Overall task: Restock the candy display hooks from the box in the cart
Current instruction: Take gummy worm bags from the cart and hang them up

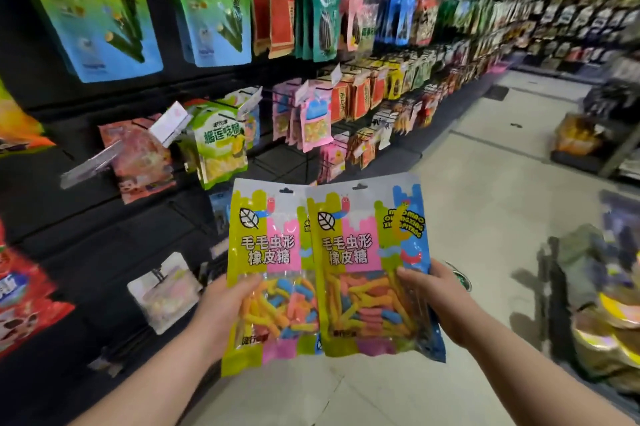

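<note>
Two bags of worm-shaped gummy candy, striped yellow, pink and blue, are held up side by side in front of me. My left hand (228,304) grips the left candy bag (266,252) at its lower left edge, thumb on the clear window. My right hand (433,290) grips the right candy bag (367,252) at its right edge; this bag overlaps the left one. Both bags have hang holes at the top. The black display wall with hooks (114,217) stands to the left, behind the bags.
Hanging snack bags fill the wall: a green durian candy bag (218,145), pink bags (315,124), blue-green bags (100,16) higher up. A white bag (162,290) hangs low on the left. Stock is piled in the cart (609,332) at the right. The tiled aisle floor (485,165) runs ahead.
</note>
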`<state>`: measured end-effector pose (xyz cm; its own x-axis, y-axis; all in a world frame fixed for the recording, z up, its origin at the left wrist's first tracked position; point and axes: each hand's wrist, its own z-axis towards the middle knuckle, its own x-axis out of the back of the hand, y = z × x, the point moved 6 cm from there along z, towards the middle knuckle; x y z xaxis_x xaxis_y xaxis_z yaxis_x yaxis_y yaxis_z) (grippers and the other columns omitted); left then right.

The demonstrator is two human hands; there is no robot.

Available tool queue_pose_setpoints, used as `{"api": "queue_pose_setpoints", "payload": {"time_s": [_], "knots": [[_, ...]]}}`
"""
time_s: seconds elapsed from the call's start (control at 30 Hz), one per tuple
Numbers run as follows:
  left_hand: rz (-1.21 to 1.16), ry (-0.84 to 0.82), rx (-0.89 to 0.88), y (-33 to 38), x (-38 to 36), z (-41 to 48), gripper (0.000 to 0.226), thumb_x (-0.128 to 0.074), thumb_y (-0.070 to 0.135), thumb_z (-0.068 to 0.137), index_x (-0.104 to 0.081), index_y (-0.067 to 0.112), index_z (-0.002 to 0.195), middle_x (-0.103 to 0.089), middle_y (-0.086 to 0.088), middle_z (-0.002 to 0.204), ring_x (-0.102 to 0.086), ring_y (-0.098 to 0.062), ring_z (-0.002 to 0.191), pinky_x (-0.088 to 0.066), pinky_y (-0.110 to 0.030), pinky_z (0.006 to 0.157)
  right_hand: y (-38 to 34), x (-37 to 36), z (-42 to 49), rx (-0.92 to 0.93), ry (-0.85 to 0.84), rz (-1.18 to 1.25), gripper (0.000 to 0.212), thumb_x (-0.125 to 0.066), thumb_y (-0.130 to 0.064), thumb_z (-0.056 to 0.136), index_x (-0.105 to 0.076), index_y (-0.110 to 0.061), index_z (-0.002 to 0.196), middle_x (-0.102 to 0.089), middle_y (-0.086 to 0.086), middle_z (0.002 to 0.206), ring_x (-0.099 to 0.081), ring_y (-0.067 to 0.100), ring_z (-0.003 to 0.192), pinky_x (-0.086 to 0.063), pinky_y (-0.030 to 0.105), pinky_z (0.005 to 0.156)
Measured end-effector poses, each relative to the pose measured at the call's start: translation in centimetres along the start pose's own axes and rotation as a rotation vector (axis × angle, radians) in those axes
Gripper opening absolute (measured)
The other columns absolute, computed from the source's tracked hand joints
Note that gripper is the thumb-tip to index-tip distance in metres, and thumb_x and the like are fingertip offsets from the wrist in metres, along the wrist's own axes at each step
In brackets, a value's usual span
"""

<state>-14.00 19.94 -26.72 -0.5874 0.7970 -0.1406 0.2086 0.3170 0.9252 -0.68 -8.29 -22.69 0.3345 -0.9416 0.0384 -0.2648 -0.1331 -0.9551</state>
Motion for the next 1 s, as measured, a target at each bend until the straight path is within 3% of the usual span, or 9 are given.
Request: {"api": "queue_pose_setpoints", "payload": {"time_s": [0.1, 0.2, 0.33, 0.43, 0.6, 0.7, 0.83, 0.93, 1.0], "knots": [[-0.01, -0.044, -0.011, 1.3, -1.8, 4.5, 0.018, -0.058, 0.009, 0.091, -0.067, 0.001, 0.105, -0.071, -0.026, 0.094, -0.069, -0.04, 0.073, -0.057, -0.042, 0.06, -1.5, 0.7, 3.9, -0.001, 0.03, 0.0, 0.02, -0.062, -0.008, 0.09, -0.063, -0.009, 0.109, -0.074, 0.015, 0.098, -0.072, 0.036, 0.085, -0.06, 0.044, 0.074], [-0.011, -0.045, -0.013, 2.8, -2.9, 8.8, 0.013, -0.056, 0.004, 0.091, -0.068, 0.004, 0.097, -0.074, -0.017, 0.083, -0.07, -0.031, 0.062, -0.057, -0.035, 0.052, -2.7, 0.7, 8.0, -0.01, 0.04, -0.026, 0.024, -0.062, -0.009, 0.09, -0.062, -0.008, 0.114, -0.074, 0.015, 0.101, -0.072, 0.037, 0.089, -0.057, 0.052, 0.082], [-0.02, -0.104, 0.01, 4.7, -4.3, 14.1, 0.023, -0.059, 0.009, 0.091, -0.064, -0.004, 0.109, -0.066, -0.038, 0.097, -0.066, -0.045, 0.078, -0.054, -0.045, 0.065, -4.2, 0.6, 12.7, 0.009, 0.096, -0.053, 0.019, -0.063, -0.006, 0.088, -0.063, -0.008, 0.108, -0.074, 0.015, 0.1, -0.071, 0.036, 0.09, -0.056, 0.052, 0.084], [-0.038, -0.118, 0.033, 5.5, -5.5, 16.8, 0.027, -0.061, 0.012, 0.09, -0.064, -0.006, 0.11, -0.064, -0.041, 0.095, -0.065, -0.049, 0.079, -0.052, -0.051, 0.07, -5.0, 0.6, 15.2, 0.009, 0.123, -0.054, 0.02, -0.062, -0.007, 0.089, -0.061, -0.01, 0.109, -0.073, 0.013, 0.101, -0.071, 0.033, 0.09, -0.057, 0.046, 0.081], [-0.048, -0.126, 0.029, 6.2, -7.1, 19.5, 0.021, -0.056, 0.007, 0.092, -0.063, -0.005, 0.107, -0.065, -0.041, 0.088, -0.066, -0.044, 0.057, -0.056, -0.045, 0.053, -6.0, 1.1, 19.3, -0.004, 0.106, -0.049, 0.018, -0.061, -0.012, 0.091, -0.061, -0.012, 0.11, -0.074, 0.013, 0.099, -0.072, 0.032, 0.085, -0.059, 0.041, 0.074], [-0.022, -0.072, 0.006, 6.8, -7.6, 20.9, 0.017, -0.057, 0.006, 0.092, -0.063, -0.001, 0.106, -0.068, -0.034, 0.093, -0.067, -0.042, 0.059, -0.057, -0.044, 0.054, -6.5, 1.2, 22.2, -0.016, 0.066, -0.058, 0.019, -0.06, -0.013, 0.092, -0.061, -0.012, 0.111, -0.074, 0.013, 0.101, -0.072, 0.034, 0.088, -0.057, 0.047, 0.081], [-0.013, 0.038, -0.001, 6.9, -8.5, 22.9, 0.014, -0.06, 0.008, 0.091, -0.065, 0.001, 0.102, -0.069, -0.032, 0.093, -0.068, -0.046, 0.067, -0.057, -0.054, 0.063, -6.9, 1.7, 26.6, -0.023, -0.005, -0.09, 0.025, -0.063, -0.017, 0.09, -0.06, -0.011, 0.113, -0.073, 0.013, 0.101, -0.072, 0.033, 0.088, -0.057, 0.048, 0.083], [-0.002, 0.143, -0.009, 6.6, -10.0, 24.0, 0.016, -0.063, 0.011, 0.089, -0.068, 0.005, 0.104, -0.073, -0.022, 0.098, -0.07, -0.041, 0.084, -0.055, -0.056, 0.079, -8.0, 2.4, 30.1, -0.008, -0.1, -0.109, 0.018, -0.062, -0.016, 0.091, -0.062, -0.011, 0.108, -0.075, 0.012, 0.097, -0.073, 0.029, 0.081, -0.059, 0.036, 0.067], [-0.047, 0.209, -0.004, 6.2, -11.6, 24.6, 0.016, -0.062, 0.008, 0.09, -0.067, 0.004, 0.104, -0.073, -0.022, 0.096, -0.07, -0.039, 0.082, -0.057, -0.047, 0.072, -8.8, 3.5, 32.4, 0.004, -0.159, -0.129, 0.012, -0.061, -0.013, 0.092, -0.063, -0.012, 0.104, -0.075, 0.01, 0.093, -0.074, 0.025, 0.077, -0.057, 0.028, 0.058]]}}
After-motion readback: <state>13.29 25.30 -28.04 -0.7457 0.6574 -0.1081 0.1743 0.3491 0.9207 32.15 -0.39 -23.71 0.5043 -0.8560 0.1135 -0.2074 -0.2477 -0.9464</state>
